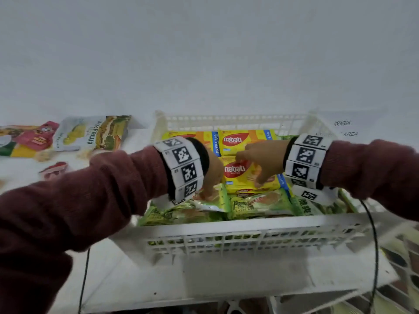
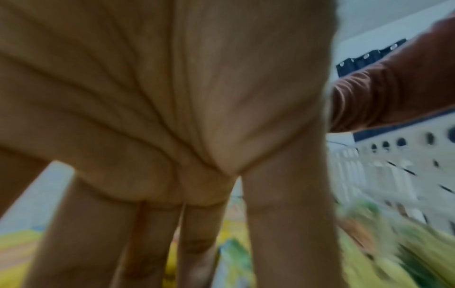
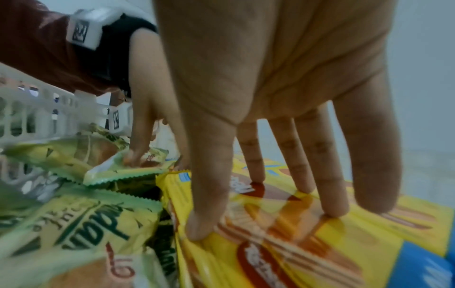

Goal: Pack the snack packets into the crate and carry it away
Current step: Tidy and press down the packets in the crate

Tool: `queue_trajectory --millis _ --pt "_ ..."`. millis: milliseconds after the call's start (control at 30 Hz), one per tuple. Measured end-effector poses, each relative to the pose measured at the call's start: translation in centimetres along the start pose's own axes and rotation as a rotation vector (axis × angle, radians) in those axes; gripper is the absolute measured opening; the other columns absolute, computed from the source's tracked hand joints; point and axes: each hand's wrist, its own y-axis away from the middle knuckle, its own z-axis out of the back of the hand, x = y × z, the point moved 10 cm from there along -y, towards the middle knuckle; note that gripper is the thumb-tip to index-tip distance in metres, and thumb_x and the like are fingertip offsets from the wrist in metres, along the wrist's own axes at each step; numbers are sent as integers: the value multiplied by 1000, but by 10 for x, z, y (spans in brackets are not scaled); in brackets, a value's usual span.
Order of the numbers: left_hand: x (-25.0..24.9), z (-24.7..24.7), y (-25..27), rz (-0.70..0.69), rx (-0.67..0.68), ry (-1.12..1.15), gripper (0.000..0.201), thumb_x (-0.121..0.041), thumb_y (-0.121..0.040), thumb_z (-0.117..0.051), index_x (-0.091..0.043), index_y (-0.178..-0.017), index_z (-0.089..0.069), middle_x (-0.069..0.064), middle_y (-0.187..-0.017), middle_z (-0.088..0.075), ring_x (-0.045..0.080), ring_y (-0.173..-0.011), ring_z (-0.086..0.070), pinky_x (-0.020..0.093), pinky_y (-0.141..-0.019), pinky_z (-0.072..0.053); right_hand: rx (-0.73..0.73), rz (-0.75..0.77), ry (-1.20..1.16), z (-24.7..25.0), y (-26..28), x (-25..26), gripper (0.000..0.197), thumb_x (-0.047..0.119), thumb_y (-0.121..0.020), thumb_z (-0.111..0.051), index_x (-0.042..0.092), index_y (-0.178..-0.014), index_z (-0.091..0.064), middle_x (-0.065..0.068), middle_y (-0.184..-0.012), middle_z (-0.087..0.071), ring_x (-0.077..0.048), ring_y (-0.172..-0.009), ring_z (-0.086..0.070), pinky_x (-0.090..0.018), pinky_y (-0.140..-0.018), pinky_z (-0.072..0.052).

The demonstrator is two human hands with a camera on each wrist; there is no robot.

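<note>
A white crate (image 1: 249,236) sits on the white counter (image 1: 140,282), full of snacks. Yellow packets (image 1: 247,175) say "nabati" in red, long sides running from 9 to 3 o'clock. Green packets (image 1: 260,203) at the 6 o'clock side read "Pan…". The right hand (image 1: 264,159) has straight fingers (image 3: 305,155) pressing a yellow nabati packet. The left hand (image 1: 212,175) points its fingers down, tips touching a green packet (image 3: 128,165). At 10 o'clock, outside the crate, lies a "JACKFRUIT" bag (image 1: 90,132). Print at 2 o'clock reads "AREA".
</note>
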Motion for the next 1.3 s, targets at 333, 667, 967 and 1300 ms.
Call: queue_trajectory --millis 333,667,967,1300 --pt "1 -8 -5 110 114 -7 47 -28 -85 -63 -6 -124 -48 8 -119 -55 25 -110 -54 32 -82 -44 27 93 -311 22 12 -44 56 6 -83 -65 19 -134 -46 -9 -129 -53 -18 -96 -61 -28 -81 -46" --pt "-40 66 -26 -38 -212 197 71 -42 -84 -62 -21 -142 -26 5 -142 -33 25 -121 -45 33 -87 -40 113 -296 -228 -14 17 -145 33 18 -73 -77 6 -101 -65 -2 -69 -63 -19 -70 -61 -19 -49 -47" --pt "-49 45 -48 -13 -137 35 90 -43 -83 -62 -27 -149 -4 8 -153 -11 32 -133 -32 43 -99 -40 284 -185 205 -57 18 -97 31 36 -83 -65 22 -60 -49 9 -55 -43 -6 -49 -39 -17 -44 -42" --pt "-12 82 -6 -35 -338 360 67 -41 -88 -56 -24 -145 -26 2 -149 -27 21 -135 -32 33 -107 -29 331 -87 305 -87 17 -62 27 40 -78 -61 19 -61 -58 7 -59 -48 -14 -55 -48 -27 -61 -46"
